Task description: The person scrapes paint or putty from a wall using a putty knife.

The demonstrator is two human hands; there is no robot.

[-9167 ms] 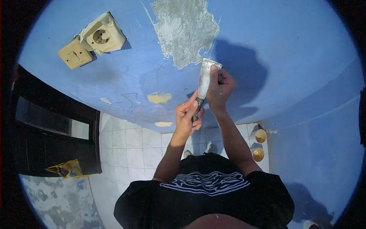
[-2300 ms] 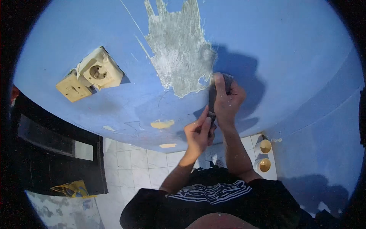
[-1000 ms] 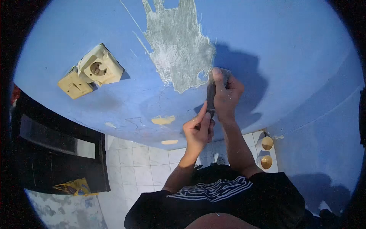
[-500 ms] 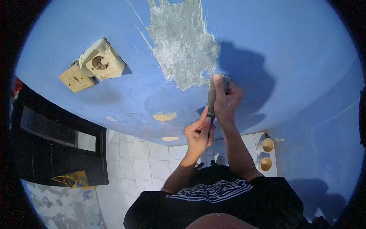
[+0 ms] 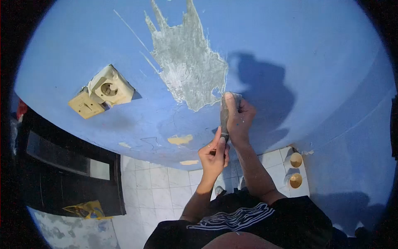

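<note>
Scraper (image 5: 224, 118) upright, long axis 12 to 6. Right hand (image 5: 238, 120) clamped on blade, nearer bare patch (image 5: 188, 79) at 11 o'clock; left hand (image 5: 213, 155) clenched around handle below.

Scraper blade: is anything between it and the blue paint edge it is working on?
Nothing visible. The scraper, held by the right hand and left hand, lies against the wall beside the bare patch.

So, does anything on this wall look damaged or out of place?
Yes. The socket and switch hang crooked, their cover pulled off the blue wall. A large patch is scraped to bare grey plaster, and small yellowish chips show lower down.
</note>
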